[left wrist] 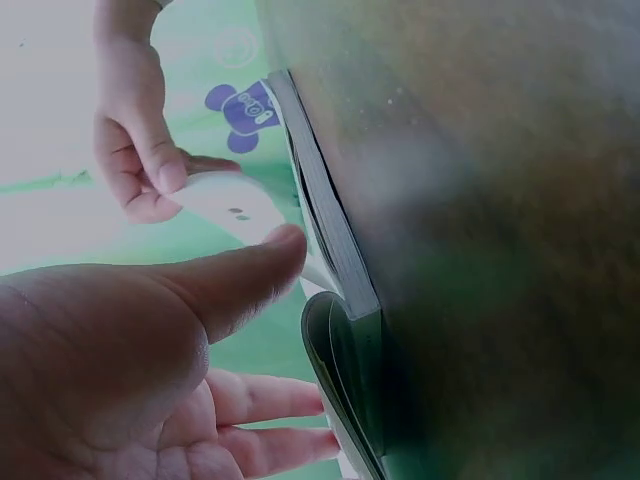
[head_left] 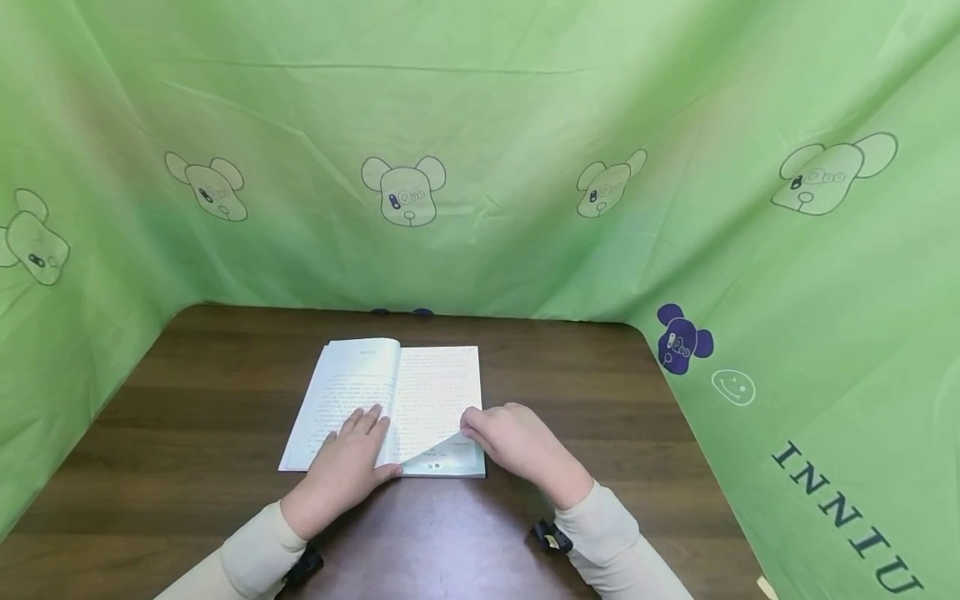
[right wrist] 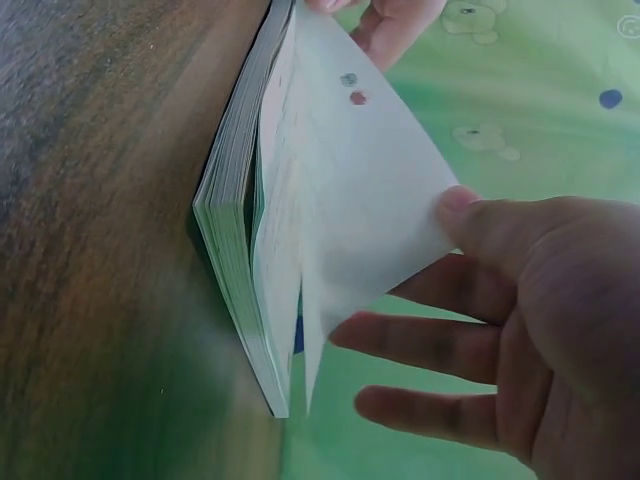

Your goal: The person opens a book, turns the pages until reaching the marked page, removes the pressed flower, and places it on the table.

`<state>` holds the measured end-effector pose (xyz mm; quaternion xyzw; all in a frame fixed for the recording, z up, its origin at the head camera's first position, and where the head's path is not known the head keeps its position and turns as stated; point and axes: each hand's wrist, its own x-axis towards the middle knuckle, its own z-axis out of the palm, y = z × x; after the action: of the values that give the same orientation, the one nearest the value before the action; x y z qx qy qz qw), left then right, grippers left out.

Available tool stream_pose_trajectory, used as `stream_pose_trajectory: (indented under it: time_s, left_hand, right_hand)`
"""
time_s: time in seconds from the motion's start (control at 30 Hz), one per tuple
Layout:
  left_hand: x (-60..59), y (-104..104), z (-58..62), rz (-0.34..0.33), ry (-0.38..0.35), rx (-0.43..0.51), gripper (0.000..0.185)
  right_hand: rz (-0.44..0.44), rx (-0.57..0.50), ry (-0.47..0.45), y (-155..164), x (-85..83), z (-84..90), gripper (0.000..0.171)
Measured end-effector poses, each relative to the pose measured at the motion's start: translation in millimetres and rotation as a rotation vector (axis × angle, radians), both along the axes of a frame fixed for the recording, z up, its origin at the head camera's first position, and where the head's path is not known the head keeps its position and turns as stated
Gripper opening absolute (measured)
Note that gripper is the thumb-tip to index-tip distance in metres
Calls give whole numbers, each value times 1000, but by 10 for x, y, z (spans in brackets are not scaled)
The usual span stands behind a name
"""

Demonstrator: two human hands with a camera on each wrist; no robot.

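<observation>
An open book [head_left: 420, 379] lies flat on the dark wooden table [head_left: 187, 408], near the middle. My left hand [head_left: 369, 423] rests on the left page beside the spine with its fingers straight. My right hand [head_left: 471, 425] pinches the lower corner of the right page [head_left: 435, 440] and lifts it off the block of pages. In the right wrist view the thumb [right wrist: 470, 215] pins the raised page [right wrist: 350, 190], curved away from the book's edge [right wrist: 232, 260]. In the left wrist view the left thumb [left wrist: 255, 265] lies by the book [left wrist: 335, 250].
A green cloth [head_left: 480, 125] printed with bear heads hangs close round the table at the back and on both sides. A purple bear print [head_left: 682, 340] shows on the right cloth. Bare wood lies left, right and in front of the book.
</observation>
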<state>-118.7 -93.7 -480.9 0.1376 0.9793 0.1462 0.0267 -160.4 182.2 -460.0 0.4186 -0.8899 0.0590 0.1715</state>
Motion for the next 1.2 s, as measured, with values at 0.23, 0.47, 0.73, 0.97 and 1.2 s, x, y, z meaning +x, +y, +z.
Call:
stream_pose_trajectory:
  time_s: [0.23, 0.47, 0.73, 0.97, 1.2]
  left_hand:
    - [11, 19, 25, 7, 23, 13, 70]
    - [12, 2, 16, 5, 121, 50, 77]
    - [-1, -13, 25, 8, 181, 104, 84]
    - [-35, -24, -1, 54, 274, 160, 104]
    - [-59, -40, -14, 42, 418, 123, 121]
  right_hand:
    - [-9, -80, 42, 7, -1, 70, 14]
    - [-68, -115, 45, 34, -18, 103, 27]
    - [-82, 15, -95, 35, 1, 63, 26]
    - [-47, 127, -295, 43, 47, 43, 39]
    - [-33, 170, -424, 41, 62, 0, 53]
